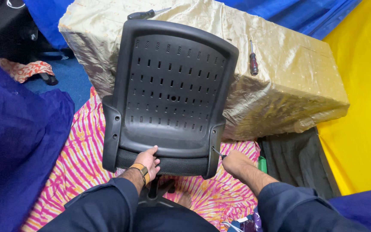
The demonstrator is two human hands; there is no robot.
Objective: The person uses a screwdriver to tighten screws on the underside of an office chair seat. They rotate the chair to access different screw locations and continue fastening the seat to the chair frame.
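So the black plastic chair back was standing upright in front of the person, leaning against or at least right up by a counter draped in shiny gold cloth. The back had rows of little slots, and its lower edge met the mesh seat cushion. The left hand, with a tan watch strap on the wrist, was resting on the seat right under the back's bottom edge, fingers loosely curled and thumb up against the plastic, more pressing than really clamping anything. The right hand had its grip closed round a small screwdriver, the thin shaft pointing up into the lower right bracket of the chair back. Couldn't make out the tip itself, too small. Under all this lay a pink and orange tie-dye sheet on the floor, and the chair's black base showed between the person's knees. On top of the counter sat two more screwdrivers, well apart: a black-handled one near the far edge and a dark red-handled one off to the right. Blue cloth was bunched at the left, yellow fabric at the right.
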